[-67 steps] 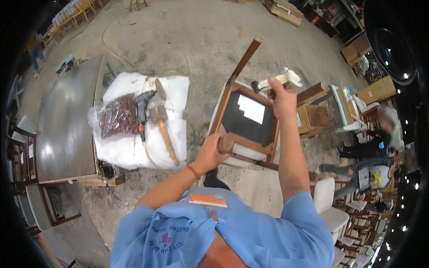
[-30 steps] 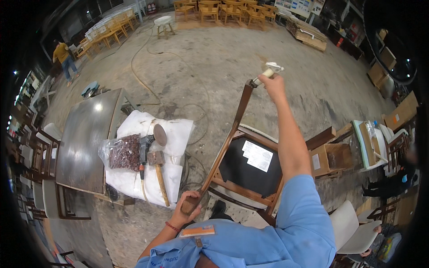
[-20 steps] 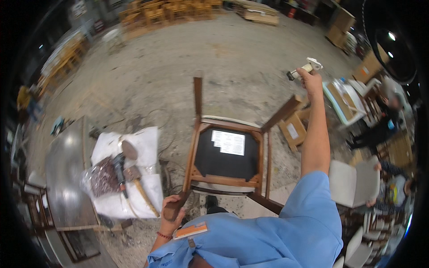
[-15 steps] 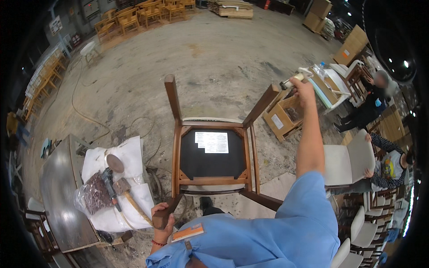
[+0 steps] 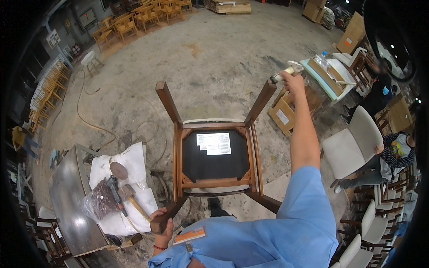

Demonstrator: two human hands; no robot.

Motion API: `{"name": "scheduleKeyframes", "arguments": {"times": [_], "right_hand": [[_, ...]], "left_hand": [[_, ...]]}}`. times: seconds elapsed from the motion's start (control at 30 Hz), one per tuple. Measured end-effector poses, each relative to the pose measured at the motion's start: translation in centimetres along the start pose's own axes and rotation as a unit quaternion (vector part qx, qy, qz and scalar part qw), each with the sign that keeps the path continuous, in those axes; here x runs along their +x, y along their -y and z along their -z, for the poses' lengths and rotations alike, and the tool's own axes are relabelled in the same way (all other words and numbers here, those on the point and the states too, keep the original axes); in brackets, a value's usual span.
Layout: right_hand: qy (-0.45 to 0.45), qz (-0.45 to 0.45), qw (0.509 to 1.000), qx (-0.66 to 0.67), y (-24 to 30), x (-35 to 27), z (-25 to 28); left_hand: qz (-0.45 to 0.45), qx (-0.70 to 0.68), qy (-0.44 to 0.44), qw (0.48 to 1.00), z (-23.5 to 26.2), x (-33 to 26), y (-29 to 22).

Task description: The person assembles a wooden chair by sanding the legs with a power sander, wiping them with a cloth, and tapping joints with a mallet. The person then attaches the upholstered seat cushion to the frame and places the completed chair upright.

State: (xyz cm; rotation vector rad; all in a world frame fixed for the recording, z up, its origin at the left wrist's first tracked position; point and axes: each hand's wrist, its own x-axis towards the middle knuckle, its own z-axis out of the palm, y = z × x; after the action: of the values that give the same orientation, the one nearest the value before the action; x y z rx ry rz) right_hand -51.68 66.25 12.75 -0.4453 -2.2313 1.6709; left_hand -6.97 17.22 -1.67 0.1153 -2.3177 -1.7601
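Note:
An upturned brown wooden chair (image 5: 218, 182) stands before me, its dark seat underside (image 5: 215, 166) facing up with white paper labels (image 5: 213, 144) on it. My left hand (image 5: 165, 233) is closed around the end of the near left chair leg (image 5: 169, 217). My right arm is stretched out to the far right. In my right hand (image 5: 293, 85) is a pale cylindrical tool (image 5: 289, 71) with a dark tip; its exact kind is unclear. The tip is at the top end of the far right chair leg (image 5: 260, 102); whether they touch, I cannot tell.
At left, a metal-topped table (image 5: 73, 201) adjoins white padding bearing a hammer (image 5: 127, 192), a round disc (image 5: 119, 170) and a plastic bag (image 5: 102, 198). A hose (image 5: 96, 126) trails over the floor. Right: a cardboard box (image 5: 282, 117), a pale upholstered chair (image 5: 346, 152) and two people.
My right hand has brought the pale tool left, onto or close to the far right leg's end. My left hand keeps its grip. The pale chair beside a co-worker has shifted and turned.

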Motion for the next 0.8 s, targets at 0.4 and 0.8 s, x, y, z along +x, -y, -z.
{"name": "scheduleKeyframes", "arguments": {"times": [0.4,0.8], "right_hand": [[-0.017,-0.018,1.000,-0.004,-0.8,0.2,0.9],[-0.140,-0.008,0.982,0.126,1.0,-2.8,1.7]], "left_hand": [[0.001,-0.036,-0.003,0.999,-0.4,0.1,0.6],[0.042,0.022,0.108,0.993,1.8,1.2,-0.8]]}}
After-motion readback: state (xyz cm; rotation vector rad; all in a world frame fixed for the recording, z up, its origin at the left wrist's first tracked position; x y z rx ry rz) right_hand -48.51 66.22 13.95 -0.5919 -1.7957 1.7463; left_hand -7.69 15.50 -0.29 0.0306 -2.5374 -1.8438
